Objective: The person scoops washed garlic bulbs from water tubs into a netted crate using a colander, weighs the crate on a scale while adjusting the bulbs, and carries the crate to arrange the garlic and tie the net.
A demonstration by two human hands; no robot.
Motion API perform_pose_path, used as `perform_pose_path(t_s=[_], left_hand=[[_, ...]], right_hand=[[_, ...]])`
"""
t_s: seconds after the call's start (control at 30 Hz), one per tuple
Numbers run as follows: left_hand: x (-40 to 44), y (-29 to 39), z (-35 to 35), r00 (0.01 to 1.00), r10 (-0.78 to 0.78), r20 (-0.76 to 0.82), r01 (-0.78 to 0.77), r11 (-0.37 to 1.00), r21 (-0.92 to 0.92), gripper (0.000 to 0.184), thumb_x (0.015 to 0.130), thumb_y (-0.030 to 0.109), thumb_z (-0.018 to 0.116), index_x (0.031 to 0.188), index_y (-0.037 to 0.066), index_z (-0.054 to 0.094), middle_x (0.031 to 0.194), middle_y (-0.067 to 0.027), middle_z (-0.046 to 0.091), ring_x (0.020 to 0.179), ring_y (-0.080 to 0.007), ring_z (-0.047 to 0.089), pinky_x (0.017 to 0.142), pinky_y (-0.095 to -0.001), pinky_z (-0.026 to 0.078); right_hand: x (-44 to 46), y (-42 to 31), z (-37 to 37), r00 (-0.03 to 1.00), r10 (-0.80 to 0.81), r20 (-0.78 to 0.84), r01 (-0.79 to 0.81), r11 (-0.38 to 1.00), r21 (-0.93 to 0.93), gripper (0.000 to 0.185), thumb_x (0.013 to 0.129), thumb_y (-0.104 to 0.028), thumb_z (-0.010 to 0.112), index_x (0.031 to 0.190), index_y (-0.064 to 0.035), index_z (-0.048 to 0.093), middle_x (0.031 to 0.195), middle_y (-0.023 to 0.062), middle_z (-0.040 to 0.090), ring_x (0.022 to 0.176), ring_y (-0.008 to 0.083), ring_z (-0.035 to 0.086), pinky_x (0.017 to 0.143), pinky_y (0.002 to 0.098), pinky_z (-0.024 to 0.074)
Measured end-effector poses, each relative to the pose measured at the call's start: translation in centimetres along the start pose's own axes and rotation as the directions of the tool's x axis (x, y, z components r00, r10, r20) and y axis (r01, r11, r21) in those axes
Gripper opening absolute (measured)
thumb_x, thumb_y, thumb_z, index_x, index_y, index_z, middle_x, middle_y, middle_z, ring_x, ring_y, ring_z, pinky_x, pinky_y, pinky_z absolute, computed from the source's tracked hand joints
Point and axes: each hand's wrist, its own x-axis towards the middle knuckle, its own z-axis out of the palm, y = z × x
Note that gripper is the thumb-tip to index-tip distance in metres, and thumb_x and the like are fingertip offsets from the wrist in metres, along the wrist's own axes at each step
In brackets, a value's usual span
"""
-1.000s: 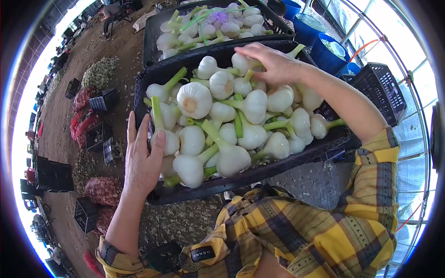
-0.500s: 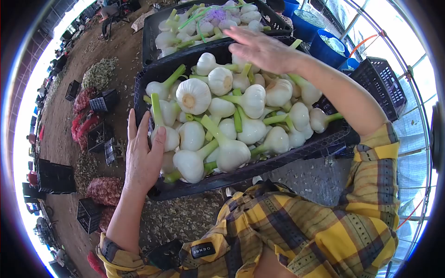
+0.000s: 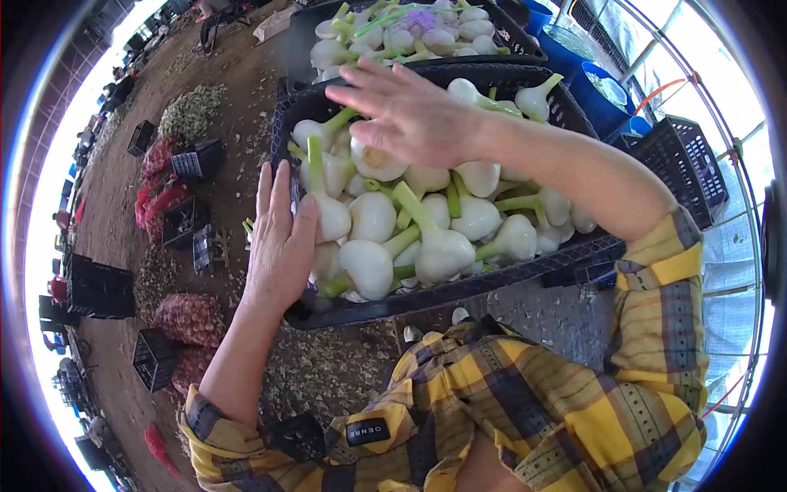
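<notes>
A black plastic crate (image 3: 500,285) full of white garlic bulbs (image 3: 443,255) with short green stems stands in front of me. My left hand (image 3: 277,254) lies flat along the crate's left side, fingers stretched out, with the thumb beside a bulb (image 3: 331,218) near that edge. Above the far left part of the heap is my right hand (image 3: 414,119), fingers spread and nothing gripped. It hides several bulbs, and whether it touches them I cannot tell.
Behind is another black crate (image 3: 537,56) of garlic with a purple-and-green net tie (image 3: 420,18). Blue buckets (image 3: 598,100) and a black crate (image 3: 684,164) stand at right. Red net sacks (image 3: 190,320) and dark crates (image 3: 100,287) lie on the floor at left.
My right hand has swept left and nearer across the garlic, from the crate's far edge. My left hand remains at the left side. The whole view has shifted slightly.
</notes>
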Motion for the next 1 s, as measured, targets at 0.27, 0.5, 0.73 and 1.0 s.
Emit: perform_pose_path(t_s=[0.27,0.5,0.73,1.0], left_hand=[[0.8,0.5,1.2,0.998,-0.057,-0.014,0.056,0.994,-0.097,0.053,0.089,0.023,0.043,0.138,0.003,0.039,0.152,-0.0212,0.015,0.139,-0.0306,0.023,0.11,-0.0354,0.023],[2.1,1.1,1.7,0.998,-0.062,0.026,0.065,0.992,-0.107,0.052,0.085,0.031,0.053,0.125,-0.002,0.048,0.146,-0.0334,0.018,0.138,-0.0358,0.023,0.105,-0.0366,0.03],[3.8,1.6,2.7,0.999,0.033,0.018,-0.033,0.999,-0.007,0.048,0.078,0.035,0.061,0.112,0.001,0.053,0.142,-0.0387,0.02,0.135,-0.0433,0.023,0.107,-0.0449,0.027],[4.8,3.1,2.5,0.996,0.065,-0.053,-0.065,0.998,0.009,0.056,0.075,0.035,0.065,0.111,-0.004,0.047,0.141,-0.0383,0.02,0.138,-0.0424,0.018,0.109,-0.044,0.024]], right_hand=[[-0.4,1.6,1.9,0.99,0.03,0.137,-0.027,0.999,-0.025,0.064,0.096,-0.053,0.03,0.146,-0.014,0.022,0.144,0.0142,0.036,0.138,0.0358,0.022,0.112,0.0546,0.0131],[-0.5,0.8,-0.1,0.985,-0.073,-0.158,0.078,0.997,0.024,0.023,0.081,-0.014,0.063,0.102,-0.0052,0.065,0.124,0.0128,0.056,0.127,0.0293,0.042,0.106,0.0415,0.0337],[2.4,1.2,-0.1,0.964,0.114,0.239,-0.098,0.992,-0.077,0.035,0.072,-0.026,0.066,0.1,-0.0061,0.067,0.097,0.014,0.067,0.094,0.0304,0.062,0.083,0.0404,0.0498],[4.6,2.1,-0.1,0.921,0.198,0.336,-0.144,0.973,-0.178,0.025,0.066,-0.033,0.068,0.081,-0.0127,0.069,0.077,0.0116,0.067,0.077,0.0313,0.065,0.068,0.0431,0.0501]])
